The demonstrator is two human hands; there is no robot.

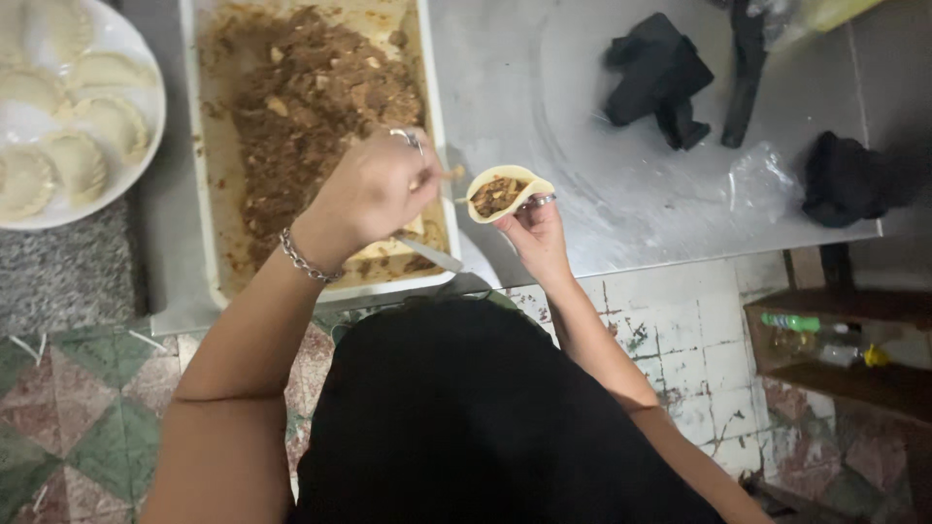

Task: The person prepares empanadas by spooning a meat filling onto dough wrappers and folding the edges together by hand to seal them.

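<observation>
My left hand (pixel 374 189), with a ring and a chain bracelet, is closed around a metal spoon (pixel 432 256) over the near right corner of a white tray (pixel 189 146). The tray holds brown minced filling (pixel 311 97). The spoon's tip is at the edge of a round of pale dough (pixel 498 192). My right hand (pixel 537 233) cups this dough just right of the tray. The dough is folded up like a shell with a little filling inside.
A white plate (pixel 146 87) with several sealed half-moon pastries (pixel 73 160) sits left of the tray. On the steel table (pixel 602 194) lie black cloths (pixel 660 78) and a clear plastic bag (pixel 762 175). A low wooden shelf with bottles (pixel 825 340) stands lower right.
</observation>
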